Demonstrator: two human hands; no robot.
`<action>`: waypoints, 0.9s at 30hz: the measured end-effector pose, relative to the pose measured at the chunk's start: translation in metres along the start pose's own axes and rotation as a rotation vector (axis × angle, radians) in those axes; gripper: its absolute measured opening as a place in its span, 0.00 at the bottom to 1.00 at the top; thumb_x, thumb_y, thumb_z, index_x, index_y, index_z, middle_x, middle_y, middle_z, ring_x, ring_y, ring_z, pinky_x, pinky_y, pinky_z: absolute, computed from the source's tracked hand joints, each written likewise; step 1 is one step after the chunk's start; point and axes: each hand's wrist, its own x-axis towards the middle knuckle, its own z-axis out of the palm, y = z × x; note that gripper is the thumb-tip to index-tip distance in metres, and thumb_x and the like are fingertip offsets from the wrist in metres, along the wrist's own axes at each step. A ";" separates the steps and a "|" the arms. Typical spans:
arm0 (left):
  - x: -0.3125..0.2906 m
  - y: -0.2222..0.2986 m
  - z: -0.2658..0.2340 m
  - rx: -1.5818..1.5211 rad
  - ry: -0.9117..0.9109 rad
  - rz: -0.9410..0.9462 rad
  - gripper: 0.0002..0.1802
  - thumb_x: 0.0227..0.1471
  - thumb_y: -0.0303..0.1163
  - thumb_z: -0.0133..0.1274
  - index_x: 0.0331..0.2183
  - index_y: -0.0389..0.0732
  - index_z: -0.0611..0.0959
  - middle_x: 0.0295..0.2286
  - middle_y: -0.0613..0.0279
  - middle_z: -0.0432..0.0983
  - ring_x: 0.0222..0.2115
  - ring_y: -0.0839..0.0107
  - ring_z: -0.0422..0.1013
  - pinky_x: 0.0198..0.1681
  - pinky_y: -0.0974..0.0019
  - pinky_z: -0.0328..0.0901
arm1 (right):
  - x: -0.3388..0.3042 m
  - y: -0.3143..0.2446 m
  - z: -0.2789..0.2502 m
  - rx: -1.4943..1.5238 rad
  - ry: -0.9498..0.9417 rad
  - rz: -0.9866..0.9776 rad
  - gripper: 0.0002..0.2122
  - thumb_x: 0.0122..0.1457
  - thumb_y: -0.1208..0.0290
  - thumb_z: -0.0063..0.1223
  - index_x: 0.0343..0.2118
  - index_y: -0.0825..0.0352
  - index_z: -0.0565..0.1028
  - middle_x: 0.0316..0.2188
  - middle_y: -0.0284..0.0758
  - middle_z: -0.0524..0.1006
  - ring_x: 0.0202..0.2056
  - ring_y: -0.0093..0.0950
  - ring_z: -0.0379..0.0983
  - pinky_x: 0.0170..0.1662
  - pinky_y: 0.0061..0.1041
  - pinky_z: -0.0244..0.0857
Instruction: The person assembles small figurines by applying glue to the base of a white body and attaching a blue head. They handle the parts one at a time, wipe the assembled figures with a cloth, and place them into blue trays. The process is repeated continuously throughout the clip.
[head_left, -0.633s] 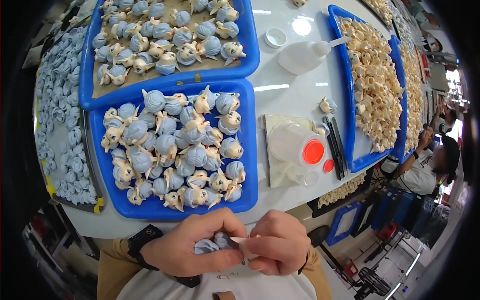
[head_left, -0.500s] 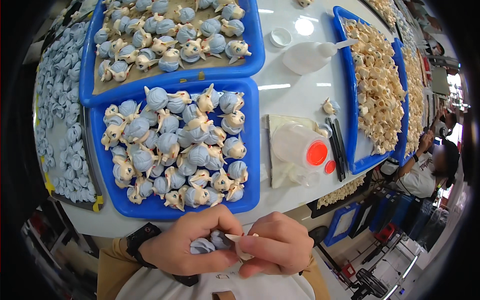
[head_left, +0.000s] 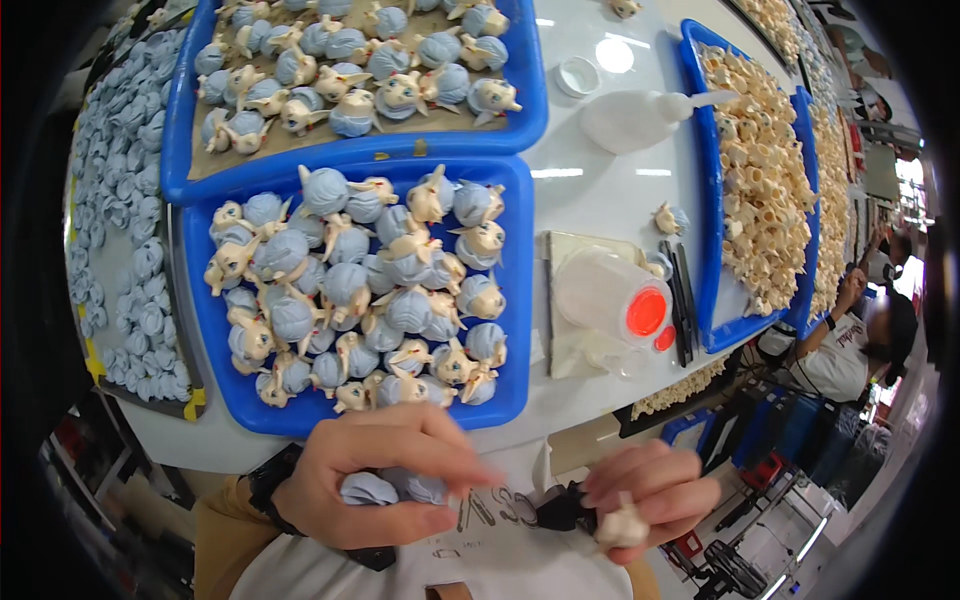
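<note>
Seen from above, at the near edge of a white table. Near blue tray set close to that edge, packed with blue-and-cream toy figures; second blue tray touching it behind, equally full. Narrow bare strip of table between the near tray and the right-hand trays; open room chiefly below the table edge, over the lap.

Left hand low and centre, palm toward the body, wrist banded in black, fingers curled shut around blue toy pieces, fingertips blurred. Right hand well apart to the right, fingers bent together, clamped on a small cream toy part; small black object just beside its knuckles, contact not clear.

On the bare strip: clear jar with red-orange lid lying on its side on a pale sheet; dark sticks just beside it; white squeeze bottle lying farther back, small white cap near it. Blue tray of cream parts along the right edge. Grey tray of loose blue shells at far left. Another person seated at far right.
</note>
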 end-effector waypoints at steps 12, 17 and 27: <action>-0.007 0.005 0.008 -0.292 0.112 -0.266 0.28 0.53 0.52 0.37 0.31 0.30 0.70 0.22 0.43 0.71 0.10 0.76 0.60 0.12 0.74 0.56 | -0.021 -0.003 -0.025 -0.772 0.595 0.155 0.14 0.47 0.70 0.55 0.36 0.72 0.69 0.26 0.40 0.69 0.29 0.29 0.64 0.34 0.23 0.58; -0.008 0.006 0.010 -0.335 0.171 -0.335 0.24 0.54 0.45 0.41 0.32 0.29 0.72 0.22 0.52 0.71 0.19 0.75 0.68 0.19 0.75 0.60 | -0.013 0.001 -0.029 -0.924 0.380 0.205 0.15 0.40 0.76 0.59 0.33 0.68 0.72 0.27 0.38 0.71 0.28 0.29 0.66 0.31 0.24 0.58; -0.010 -0.003 0.012 -0.254 0.369 -0.126 0.23 0.56 0.44 0.35 0.25 0.32 0.70 0.18 0.51 0.68 0.11 0.75 0.62 0.14 0.75 0.59 | -0.013 0.015 -0.031 -0.881 0.334 0.239 0.16 0.36 0.80 0.60 0.32 0.70 0.72 0.26 0.39 0.73 0.27 0.33 0.68 0.31 0.25 0.60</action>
